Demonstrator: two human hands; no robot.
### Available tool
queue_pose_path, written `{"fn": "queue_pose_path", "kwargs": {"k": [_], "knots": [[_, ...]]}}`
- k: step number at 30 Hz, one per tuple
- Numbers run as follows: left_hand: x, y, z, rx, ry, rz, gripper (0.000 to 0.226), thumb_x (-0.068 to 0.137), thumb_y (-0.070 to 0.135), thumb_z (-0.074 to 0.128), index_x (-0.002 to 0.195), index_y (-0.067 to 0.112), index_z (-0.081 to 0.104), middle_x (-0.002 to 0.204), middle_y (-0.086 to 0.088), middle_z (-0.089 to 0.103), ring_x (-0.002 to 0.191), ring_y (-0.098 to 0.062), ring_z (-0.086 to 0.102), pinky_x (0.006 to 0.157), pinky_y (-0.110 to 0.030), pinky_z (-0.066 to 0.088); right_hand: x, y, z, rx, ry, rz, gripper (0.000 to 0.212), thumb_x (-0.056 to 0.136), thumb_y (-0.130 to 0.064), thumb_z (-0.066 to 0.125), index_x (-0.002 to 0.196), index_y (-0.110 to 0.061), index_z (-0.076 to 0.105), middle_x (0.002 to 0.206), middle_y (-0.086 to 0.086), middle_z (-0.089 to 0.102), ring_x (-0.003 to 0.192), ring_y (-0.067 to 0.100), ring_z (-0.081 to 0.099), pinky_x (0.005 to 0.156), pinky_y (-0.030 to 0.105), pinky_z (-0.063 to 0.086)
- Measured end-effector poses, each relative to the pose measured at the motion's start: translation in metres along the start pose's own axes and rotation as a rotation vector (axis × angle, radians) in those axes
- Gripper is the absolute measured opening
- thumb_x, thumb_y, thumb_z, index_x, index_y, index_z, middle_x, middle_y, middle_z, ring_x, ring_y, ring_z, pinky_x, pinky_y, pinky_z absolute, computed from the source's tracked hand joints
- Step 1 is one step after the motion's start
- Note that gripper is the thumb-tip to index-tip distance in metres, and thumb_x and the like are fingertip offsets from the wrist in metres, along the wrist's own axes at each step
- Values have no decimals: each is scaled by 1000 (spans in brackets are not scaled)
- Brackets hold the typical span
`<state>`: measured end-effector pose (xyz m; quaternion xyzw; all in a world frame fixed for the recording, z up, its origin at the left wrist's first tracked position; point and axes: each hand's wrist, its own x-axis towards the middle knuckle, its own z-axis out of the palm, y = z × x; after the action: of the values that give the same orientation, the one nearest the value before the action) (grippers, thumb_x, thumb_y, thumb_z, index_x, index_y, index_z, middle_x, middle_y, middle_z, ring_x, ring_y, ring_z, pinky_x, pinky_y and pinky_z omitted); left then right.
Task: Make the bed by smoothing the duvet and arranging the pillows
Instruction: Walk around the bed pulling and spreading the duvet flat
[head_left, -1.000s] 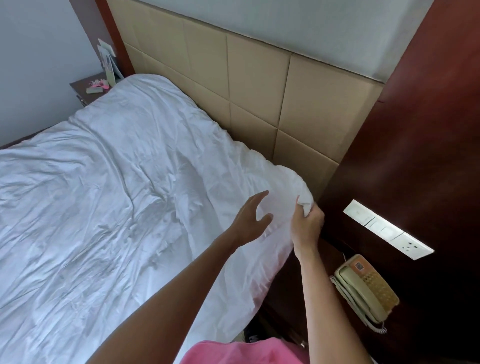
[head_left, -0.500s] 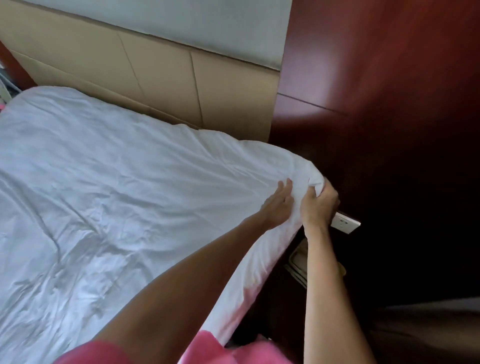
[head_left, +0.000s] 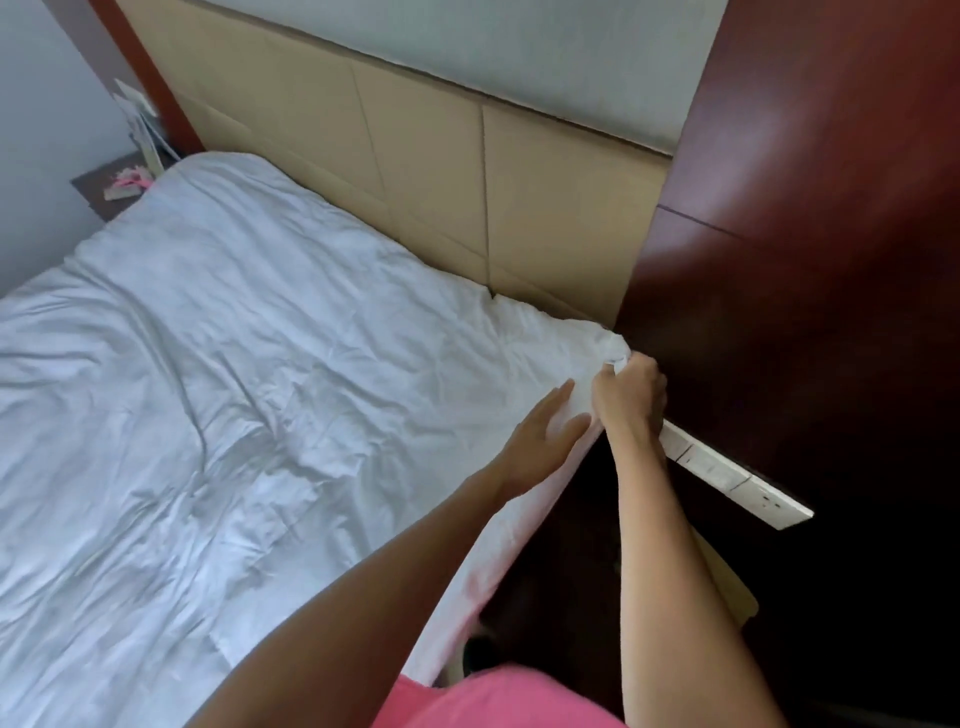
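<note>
A: What fills most of the view?

B: A white duvet (head_left: 249, 395) spread over the bed, wrinkled across its middle, its top edge running along the tan padded headboard (head_left: 431, 171). A dark red wood panel (head_left: 810, 249) stands at the right, with a white switch plate (head_left: 737, 475) fixed to it.

A: And beyond the bed?

B: A small dark nightstand (head_left: 101, 189) at the far corner, with something pink on it; too small to tell what.

A: The hands?

B: The right hand (head_left: 629, 397) is closed around the duvet's near top corner, bunching the cloth beside the wood panel. The left hand (head_left: 543, 441) lies just beside it, fingers straight and flat on the duvet, gripping nothing.

A: Clothing?

B: A pink garment (head_left: 493, 699) at the bottom edge.
</note>
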<state>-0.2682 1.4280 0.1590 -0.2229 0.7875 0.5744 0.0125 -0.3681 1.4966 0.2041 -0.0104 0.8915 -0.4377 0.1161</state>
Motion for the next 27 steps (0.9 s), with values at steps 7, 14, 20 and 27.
{"fn": "queue_pose_path", "kwargs": {"k": [7,14,20,27], "knots": [[-42,-50,-70,48,241,-127,63,83,29,66,141,21,45,134,2,56,117,-12,53,98,-31,45,-26,-50,81,97,-193,-143,36,95,-9,51,128,5,56,125,25,63,116,38,62,94,42,54],[-99,-132,-113,479,432,-438,11,83,23,62,82,12,61,85,-6,62,77,-23,62,67,-39,54,-38,-99,139,393,-263,-160,40,91,-11,46,129,1,54,123,12,62,111,25,62,98,38,54],[-122,-152,-166,360,690,-684,23,96,21,41,96,10,61,101,-18,68,80,-35,71,73,-34,51,-32,-118,167,557,-201,-140,29,91,-7,48,117,-4,60,109,9,64,98,22,66,83,30,57],[-99,-139,-213,64,963,-539,30,93,1,43,114,1,65,117,-26,65,116,-42,56,95,-37,45,-25,-126,171,891,-267,118,30,95,-23,55,120,-10,65,105,7,72,86,20,73,57,29,59]]}}
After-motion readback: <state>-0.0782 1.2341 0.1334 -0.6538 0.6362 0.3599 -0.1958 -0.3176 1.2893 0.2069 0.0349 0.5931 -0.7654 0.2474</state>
